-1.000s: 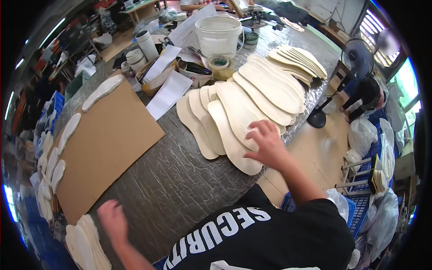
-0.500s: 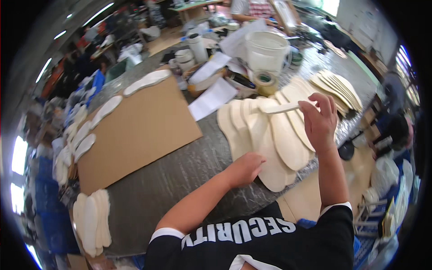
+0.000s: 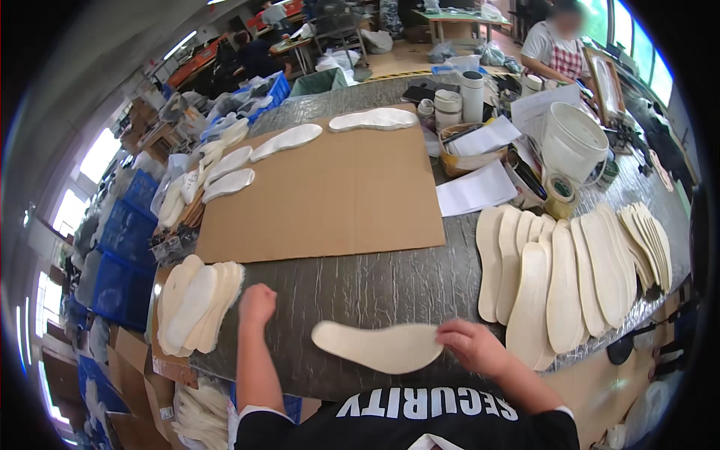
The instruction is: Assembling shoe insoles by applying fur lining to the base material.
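A cream insole (image 3: 379,346) is in my right hand (image 3: 466,343), pinched at its right end by thumb and fingers. It lies level, low over the table's near edge; whether it touches the top I cannot tell. My left hand (image 3: 257,304) is closed in a fist just right of a pile of fleecy-edged insoles (image 3: 196,304); anything inside the fist is hidden. To the right of my right hand, several cream insoles (image 3: 564,289) lie fanned out and overlapping, with a tighter row of them (image 3: 646,244) beyond.
A brown cardboard sheet (image 3: 330,202) covers the table's middle, white insoles (image 3: 287,142) along its far and left edges. Papers (image 3: 478,189), a translucent bucket (image 3: 574,142), tape rolls (image 3: 561,196) and a white bottle (image 3: 472,96) stand behind. A person (image 3: 555,52) sits at the far right.
My right hand has brought the insole down and left from above the fanned ones. My left hand has moved left to beside the fleecy pile. The view has swung left.
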A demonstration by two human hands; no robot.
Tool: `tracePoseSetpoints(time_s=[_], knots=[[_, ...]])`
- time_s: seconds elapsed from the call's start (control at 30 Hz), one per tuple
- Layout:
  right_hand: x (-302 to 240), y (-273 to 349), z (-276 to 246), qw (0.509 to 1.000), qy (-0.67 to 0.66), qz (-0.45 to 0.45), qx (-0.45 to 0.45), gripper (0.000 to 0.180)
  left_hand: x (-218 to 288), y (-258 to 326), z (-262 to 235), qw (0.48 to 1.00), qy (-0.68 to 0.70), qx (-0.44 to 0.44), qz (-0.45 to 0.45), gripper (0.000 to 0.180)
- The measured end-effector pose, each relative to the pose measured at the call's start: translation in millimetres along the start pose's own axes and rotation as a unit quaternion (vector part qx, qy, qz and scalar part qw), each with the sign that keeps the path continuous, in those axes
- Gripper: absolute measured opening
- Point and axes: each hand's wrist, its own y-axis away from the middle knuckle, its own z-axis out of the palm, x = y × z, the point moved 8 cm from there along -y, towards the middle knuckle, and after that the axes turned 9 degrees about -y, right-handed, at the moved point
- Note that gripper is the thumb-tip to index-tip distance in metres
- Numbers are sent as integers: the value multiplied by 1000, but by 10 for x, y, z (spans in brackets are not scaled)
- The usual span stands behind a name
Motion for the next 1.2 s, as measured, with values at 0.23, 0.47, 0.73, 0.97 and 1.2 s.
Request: tracePoseSetpoints(time_s=[0.23, 0.47, 0.73, 0.97, 1.2], knots=[[203, 7, 243, 980, 175, 82, -46, 40, 1411, -587, -847, 944, 44, 226, 235, 8], [486, -34, 343, 986, 106, 129, 8, 39, 3434, -1920, -396, 901, -32, 228, 368, 12], [581, 32, 417, 990, 55, 124, -38, 35, 4128, -2923, -59, 870, -213, 289, 337, 33], [599, 98, 474, 986, 105, 111, -65, 31, 4252, -2026, -173, 871, -262, 141, 390, 26], [480, 55, 473, 993, 73, 59, -65, 54, 3886, -260, -36, 822, -58, -151, 546, 12]])
